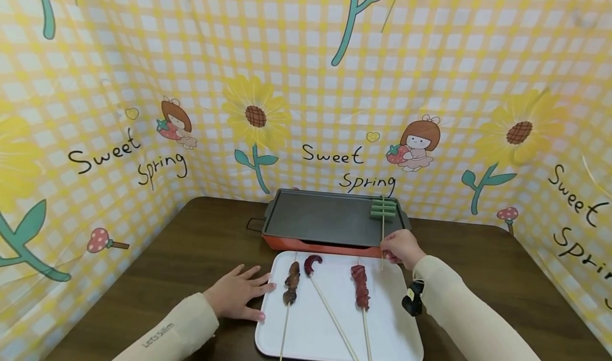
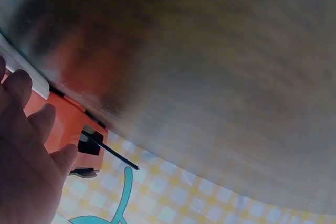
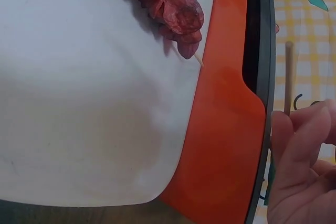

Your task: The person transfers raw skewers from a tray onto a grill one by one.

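In the head view my right hand (image 1: 402, 248) pinches the stick of a skewer of green pieces (image 1: 383, 209), whose pieces overlap the right end of the dark griddle plate (image 1: 315, 217). The stick's blunt end (image 3: 288, 72) pokes out past the fingertips in the right wrist view. My left hand (image 1: 237, 293) lies with fingers spread at the left rim of the white tray (image 1: 330, 339). On that tray are a brown meat skewer (image 1: 291, 284), a skewer with a curled dark red piece (image 1: 312, 264) and a red meat skewer (image 1: 360, 287).
The griddle's orange base (image 1: 287, 243) stands at the back of the brown table (image 1: 143, 297), right behind the tray. A wire handle (image 1: 253, 224) juts from its left side. Checked yellow cloth (image 1: 306, 111) hangs around the table's back and sides.
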`<state>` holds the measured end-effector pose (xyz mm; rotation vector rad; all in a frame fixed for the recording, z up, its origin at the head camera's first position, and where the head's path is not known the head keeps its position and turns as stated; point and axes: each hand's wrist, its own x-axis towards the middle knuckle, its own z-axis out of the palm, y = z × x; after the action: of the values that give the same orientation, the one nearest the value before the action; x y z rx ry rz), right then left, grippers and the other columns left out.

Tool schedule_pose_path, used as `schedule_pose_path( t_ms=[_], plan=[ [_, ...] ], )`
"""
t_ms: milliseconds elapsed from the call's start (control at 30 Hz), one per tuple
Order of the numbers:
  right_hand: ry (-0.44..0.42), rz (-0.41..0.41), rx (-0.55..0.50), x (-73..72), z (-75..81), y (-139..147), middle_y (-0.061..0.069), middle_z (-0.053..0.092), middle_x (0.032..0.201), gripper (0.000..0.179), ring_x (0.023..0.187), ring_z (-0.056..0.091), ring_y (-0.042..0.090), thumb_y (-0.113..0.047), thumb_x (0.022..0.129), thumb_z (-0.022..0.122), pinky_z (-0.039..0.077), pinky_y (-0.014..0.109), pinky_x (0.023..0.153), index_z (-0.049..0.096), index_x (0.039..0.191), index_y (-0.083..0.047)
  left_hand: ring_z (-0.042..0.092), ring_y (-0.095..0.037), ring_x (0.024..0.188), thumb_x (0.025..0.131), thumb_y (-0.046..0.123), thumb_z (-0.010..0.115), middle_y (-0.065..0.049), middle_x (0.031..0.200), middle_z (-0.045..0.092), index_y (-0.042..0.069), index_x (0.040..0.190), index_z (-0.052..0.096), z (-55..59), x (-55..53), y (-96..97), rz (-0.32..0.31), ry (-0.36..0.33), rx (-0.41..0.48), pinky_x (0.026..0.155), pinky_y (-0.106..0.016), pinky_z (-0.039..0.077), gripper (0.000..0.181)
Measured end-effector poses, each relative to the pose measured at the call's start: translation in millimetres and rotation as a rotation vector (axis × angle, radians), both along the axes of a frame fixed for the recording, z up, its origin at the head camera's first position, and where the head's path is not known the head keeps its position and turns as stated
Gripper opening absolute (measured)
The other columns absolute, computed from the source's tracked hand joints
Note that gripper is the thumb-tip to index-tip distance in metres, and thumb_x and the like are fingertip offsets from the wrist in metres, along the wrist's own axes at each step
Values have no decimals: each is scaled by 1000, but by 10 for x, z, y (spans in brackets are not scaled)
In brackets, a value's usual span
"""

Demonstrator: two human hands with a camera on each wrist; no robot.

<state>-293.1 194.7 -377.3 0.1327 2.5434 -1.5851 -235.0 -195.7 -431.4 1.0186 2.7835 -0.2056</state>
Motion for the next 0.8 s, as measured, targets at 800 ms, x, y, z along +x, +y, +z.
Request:
schedule_pose_path(
  t_ms=[800],
  plan=[
    [96, -45, 34, 84, -37, 85, 2, 55, 56, 20, 45, 46, 8, -6, 88, 63, 44, 22, 45, 67, 95, 12, 33, -32, 138, 84, 70, 48, -1, 148, 43, 26, 144, 46, -12, -7, -7, 7, -5, 4, 107, -56, 25, 74]
  ],
)
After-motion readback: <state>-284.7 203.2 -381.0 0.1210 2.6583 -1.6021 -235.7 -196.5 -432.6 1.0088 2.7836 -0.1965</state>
